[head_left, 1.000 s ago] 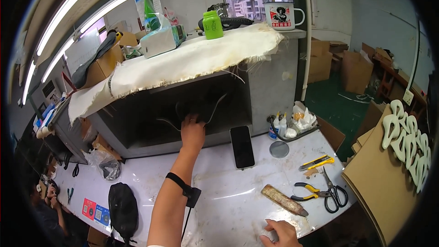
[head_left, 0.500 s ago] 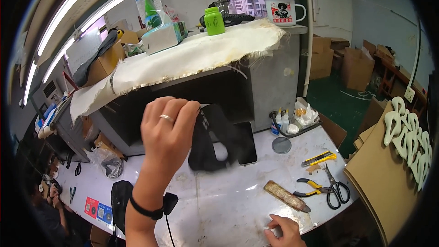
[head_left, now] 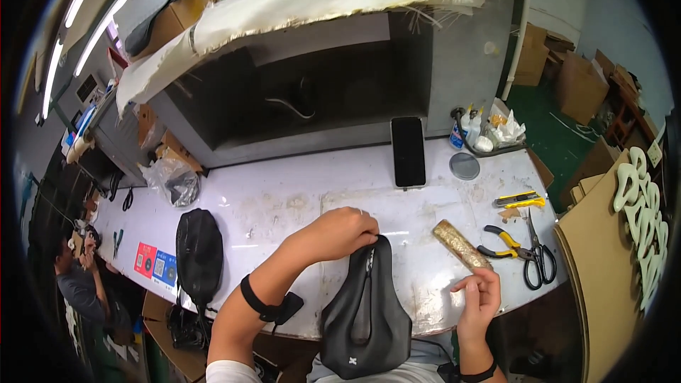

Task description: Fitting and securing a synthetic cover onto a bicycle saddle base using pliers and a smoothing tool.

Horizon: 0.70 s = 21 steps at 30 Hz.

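My left hand [head_left: 345, 232] grips the narrow nose of a black bicycle saddle [head_left: 367, 313], which lies over the near edge of the white worktable [head_left: 284, 206] with its wide end toward me. A long slot runs down the saddle's middle. My right hand [head_left: 478, 296] rests at the table's near edge to the right, fingers loosely curled and holding nothing, just below a golden-brown oblong block [head_left: 462, 244].
A black phone [head_left: 408, 151] leans by a grey cabinet opening [head_left: 312, 99]. Yellow pliers [head_left: 502, 242], black scissors [head_left: 538, 258], a yellow knife [head_left: 518, 200], a round lid [head_left: 464, 166] and glue bottles [head_left: 472, 128] sit right. A black bag [head_left: 198, 252] lies left. Cardboard [head_left: 603, 269] stands right.
My left hand reached into the cabinet opening, drew the black saddle out and brought it down to the table's near edge. My right hand stayed at the edge.
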Each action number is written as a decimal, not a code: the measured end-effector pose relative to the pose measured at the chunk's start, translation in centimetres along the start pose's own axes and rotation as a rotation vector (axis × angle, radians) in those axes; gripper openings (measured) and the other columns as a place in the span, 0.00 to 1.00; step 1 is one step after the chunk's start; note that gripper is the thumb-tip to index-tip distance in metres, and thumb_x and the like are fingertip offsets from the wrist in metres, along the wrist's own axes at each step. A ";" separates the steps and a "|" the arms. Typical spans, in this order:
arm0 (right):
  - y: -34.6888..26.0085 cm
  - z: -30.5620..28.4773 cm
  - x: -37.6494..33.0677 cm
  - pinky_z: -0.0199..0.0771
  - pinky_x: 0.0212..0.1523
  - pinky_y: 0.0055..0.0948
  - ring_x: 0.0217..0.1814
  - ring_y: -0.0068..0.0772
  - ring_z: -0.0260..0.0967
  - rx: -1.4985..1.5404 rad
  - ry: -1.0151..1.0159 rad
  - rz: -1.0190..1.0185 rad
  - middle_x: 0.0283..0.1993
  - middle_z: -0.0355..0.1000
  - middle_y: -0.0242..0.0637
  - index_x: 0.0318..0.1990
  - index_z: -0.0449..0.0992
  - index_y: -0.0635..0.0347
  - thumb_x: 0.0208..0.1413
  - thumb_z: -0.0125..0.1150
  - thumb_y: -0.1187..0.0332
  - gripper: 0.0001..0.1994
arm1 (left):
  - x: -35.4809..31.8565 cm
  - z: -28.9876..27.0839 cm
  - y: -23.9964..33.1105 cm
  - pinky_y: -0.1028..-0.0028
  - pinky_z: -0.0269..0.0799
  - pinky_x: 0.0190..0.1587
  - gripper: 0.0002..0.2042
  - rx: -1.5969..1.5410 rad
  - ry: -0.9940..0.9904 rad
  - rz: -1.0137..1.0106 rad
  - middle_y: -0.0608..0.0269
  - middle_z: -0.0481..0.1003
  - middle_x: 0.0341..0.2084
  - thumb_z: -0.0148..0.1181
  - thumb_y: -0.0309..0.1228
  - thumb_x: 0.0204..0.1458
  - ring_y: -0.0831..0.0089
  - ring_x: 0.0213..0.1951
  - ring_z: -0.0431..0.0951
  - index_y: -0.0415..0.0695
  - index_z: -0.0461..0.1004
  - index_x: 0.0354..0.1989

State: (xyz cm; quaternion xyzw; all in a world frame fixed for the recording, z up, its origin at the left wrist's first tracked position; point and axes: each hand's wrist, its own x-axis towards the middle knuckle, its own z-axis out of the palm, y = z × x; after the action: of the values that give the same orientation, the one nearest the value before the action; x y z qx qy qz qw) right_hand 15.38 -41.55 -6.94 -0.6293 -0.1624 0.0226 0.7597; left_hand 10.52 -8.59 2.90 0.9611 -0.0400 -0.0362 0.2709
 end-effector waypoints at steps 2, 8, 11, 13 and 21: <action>-0.3 0.3 0.2 0.76 0.48 0.29 0.40 0.27 0.75 -0.004 -0.051 0.013 0.36 0.76 0.36 0.59 0.71 0.63 0.74 0.57 0.72 0.12 | -0.3 1.2 -1.0 0.54 0.80 0.48 0.10 0.042 0.120 0.025 0.48 0.85 0.38 0.65 0.31 0.63 0.45 0.43 0.83 0.38 0.85 0.45; -1.7 1.0 0.9 0.76 0.51 0.29 0.45 0.28 0.77 -0.298 -0.320 0.001 0.42 0.78 0.37 0.56 0.77 0.67 0.69 0.64 0.74 0.11 | -5.8 2.3 1.6 0.51 0.79 0.52 0.19 0.169 0.540 -0.180 0.43 0.84 0.46 0.62 0.43 0.69 0.42 0.48 0.83 0.36 0.84 0.50; -5.9 3.6 1.5 0.79 0.47 0.32 0.42 0.35 0.79 -0.501 -0.482 -0.066 0.43 0.78 0.45 0.53 0.81 0.67 0.65 0.67 0.74 0.11 | -9.9 3.8 4.0 0.52 0.78 0.51 0.19 0.069 0.204 -0.461 0.42 0.82 0.47 0.62 0.43 0.69 0.45 0.52 0.81 0.35 0.83 0.44; -6.4 5.5 1.7 0.81 0.41 0.40 0.39 0.49 0.81 -0.700 -0.621 -0.154 0.41 0.79 0.54 0.48 0.81 0.69 0.67 0.67 0.68 0.11 | -11.3 5.7 5.5 0.54 0.78 0.48 0.16 0.129 0.194 -0.507 0.45 0.81 0.41 0.64 0.39 0.68 0.46 0.48 0.81 0.35 0.82 0.39; -5.8 9.6 0.1 0.76 0.27 0.51 0.24 0.57 0.78 -1.195 -0.799 -0.125 0.26 0.79 0.50 0.36 0.76 0.65 0.72 0.61 0.60 0.15 | -11.6 10.2 4.6 0.59 0.77 0.34 0.14 0.259 0.540 -0.331 0.50 0.79 0.28 0.67 0.37 0.65 0.51 0.32 0.80 0.39 0.77 0.31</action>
State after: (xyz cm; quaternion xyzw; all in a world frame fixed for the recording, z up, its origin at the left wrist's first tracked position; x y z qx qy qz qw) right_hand 11.82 -33.60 0.20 -0.8705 -0.4482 0.1149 0.1678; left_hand -2.23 -16.69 -2.80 0.9559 0.1854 0.1814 0.1380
